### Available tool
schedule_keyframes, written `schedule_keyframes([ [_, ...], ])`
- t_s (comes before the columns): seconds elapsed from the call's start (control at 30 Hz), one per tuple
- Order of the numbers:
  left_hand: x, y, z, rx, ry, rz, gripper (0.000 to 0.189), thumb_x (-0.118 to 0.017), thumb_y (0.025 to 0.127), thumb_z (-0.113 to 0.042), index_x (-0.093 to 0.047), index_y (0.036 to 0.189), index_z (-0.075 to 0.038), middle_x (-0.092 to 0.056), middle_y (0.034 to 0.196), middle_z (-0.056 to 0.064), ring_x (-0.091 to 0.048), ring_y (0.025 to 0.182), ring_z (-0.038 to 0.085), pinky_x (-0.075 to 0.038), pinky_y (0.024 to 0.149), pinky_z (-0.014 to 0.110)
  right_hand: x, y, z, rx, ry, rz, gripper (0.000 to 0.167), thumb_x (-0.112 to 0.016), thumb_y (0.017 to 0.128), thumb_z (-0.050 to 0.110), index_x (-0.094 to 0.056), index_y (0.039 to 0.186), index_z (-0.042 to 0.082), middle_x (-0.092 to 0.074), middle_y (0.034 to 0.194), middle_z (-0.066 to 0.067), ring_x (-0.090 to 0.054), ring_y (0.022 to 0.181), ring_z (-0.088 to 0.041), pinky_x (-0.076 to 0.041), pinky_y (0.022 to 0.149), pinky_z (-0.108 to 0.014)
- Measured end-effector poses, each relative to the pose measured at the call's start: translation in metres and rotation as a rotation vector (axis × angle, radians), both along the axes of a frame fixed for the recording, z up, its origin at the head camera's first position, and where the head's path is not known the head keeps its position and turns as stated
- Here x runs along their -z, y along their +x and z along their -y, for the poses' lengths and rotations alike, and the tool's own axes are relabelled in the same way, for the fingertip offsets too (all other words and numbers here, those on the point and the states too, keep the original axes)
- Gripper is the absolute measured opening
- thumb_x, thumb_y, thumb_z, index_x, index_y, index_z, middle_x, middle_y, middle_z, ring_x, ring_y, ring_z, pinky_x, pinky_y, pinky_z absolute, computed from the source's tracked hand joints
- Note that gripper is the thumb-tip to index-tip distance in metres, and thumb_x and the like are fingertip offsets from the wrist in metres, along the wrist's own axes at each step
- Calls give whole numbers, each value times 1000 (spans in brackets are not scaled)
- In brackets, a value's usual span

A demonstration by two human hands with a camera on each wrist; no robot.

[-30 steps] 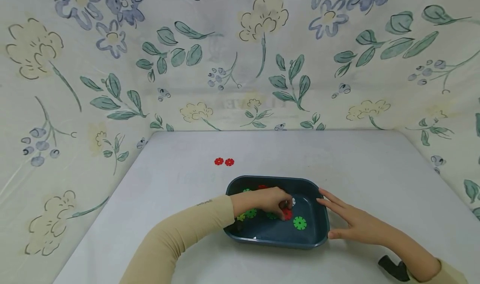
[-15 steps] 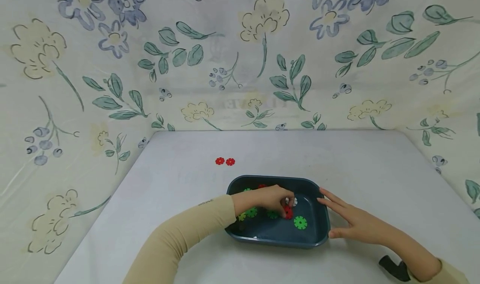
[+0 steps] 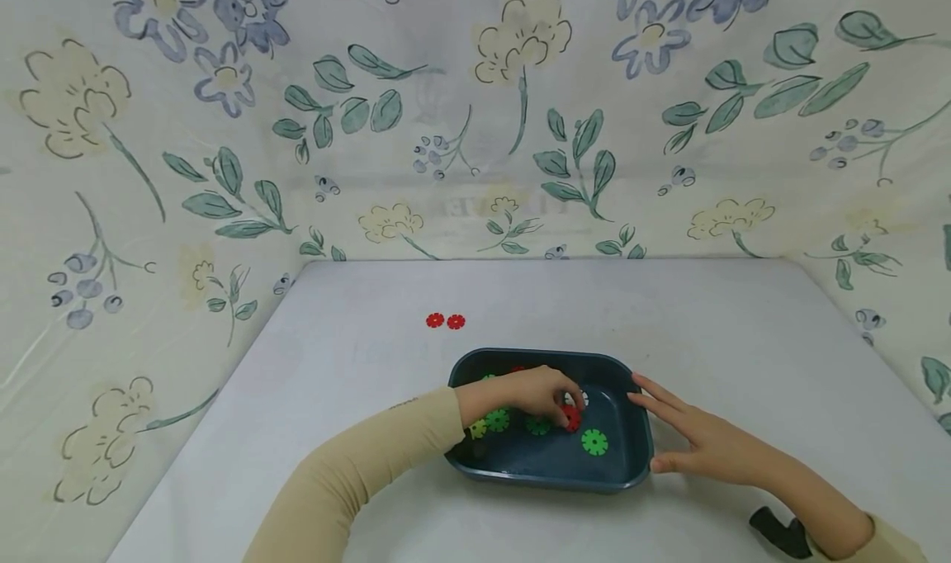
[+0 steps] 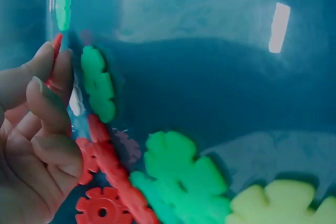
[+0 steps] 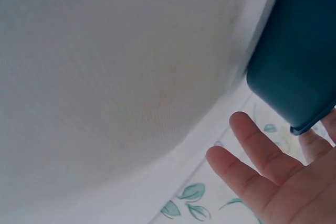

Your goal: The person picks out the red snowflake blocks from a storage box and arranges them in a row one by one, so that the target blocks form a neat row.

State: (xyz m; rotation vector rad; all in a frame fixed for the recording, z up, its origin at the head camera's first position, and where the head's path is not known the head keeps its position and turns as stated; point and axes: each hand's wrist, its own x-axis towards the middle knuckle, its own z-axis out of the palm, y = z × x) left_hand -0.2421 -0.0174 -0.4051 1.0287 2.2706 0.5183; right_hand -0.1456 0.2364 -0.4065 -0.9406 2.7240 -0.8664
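Note:
A dark blue tray (image 3: pixel 550 476) holds several flower-shaped plastic discs. My left hand (image 3: pixel 541 391) reaches inside it, thumb and fingers pinching a red flower disc (image 3: pixel 570 418). In the left wrist view that red disc (image 4: pixel 56 45) shows edge-on between the fingertips. A white disc (image 4: pixel 77 100) lies just beyond the fingers, and a green disc (image 3: pixel 594 442) sits apart to the right. My right hand (image 3: pixel 702 443) has its fingers spread against the tray's right side. The right wrist view shows those fingers (image 5: pixel 262 150) straight, some at the tray rim (image 5: pixel 304 128).
Two red discs (image 3: pixel 446 321) lie side by side on the white table (image 3: pixel 357 332) behind the tray. More green discs (image 4: pixel 184 171), red ones (image 4: pixel 103 211) and a yellow one (image 4: pixel 278 205) crowd the tray's left part. A floral cloth (image 3: pixel 475 167) hangs around the table.
My left fingers stay over the same spot in the tray, and the red disc at their tips has shifted up slightly. The right hand has not moved.

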Motion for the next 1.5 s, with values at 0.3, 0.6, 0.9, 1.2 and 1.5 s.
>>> schedule_keyframes([
  [0.3,-13,-2,0,-74,78,89,31,-66,84,-11,-61,115,-16,-61,77,-2,-54,54,11,-48,53,20,0,-1,1,6,15,19,76,-65,81,42,-30,143,15,-12,154,3,-35,126,-40,-45,82,-56],
  [0.6,-41,-18,8,-271,216,156,34,-68,82,-8,-61,115,-13,-64,75,10,-56,61,35,-51,62,33,-1,0,1,12,21,13,76,-65,81,42,-31,142,13,-13,154,-1,-35,127,-38,-45,82,-55],
  [0.9,-68,-41,32,-375,281,155,39,-67,83,-9,-57,120,-11,-60,76,4,-51,56,26,-47,58,28,-1,1,1,3,18,-5,77,-66,80,42,-30,143,17,-9,154,7,-34,127,-38,-47,80,-53],
  [1.2,-83,-65,65,-496,308,77,41,-67,83,-14,-55,123,-13,-59,80,6,-50,54,16,-34,51,23,0,1,1,9,13,-24,76,-66,80,42,-32,142,15,-11,154,6,-20,132,4,-47,80,-53],
  [1.5,-72,-88,97,-601,330,53,41,-64,86,-16,-53,125,-14,-63,87,9,-53,61,16,-38,54,23,-1,0,3,23,7,8,75,-66,80,43,-34,141,14,-14,153,0,-19,132,3,-45,83,-55],
])
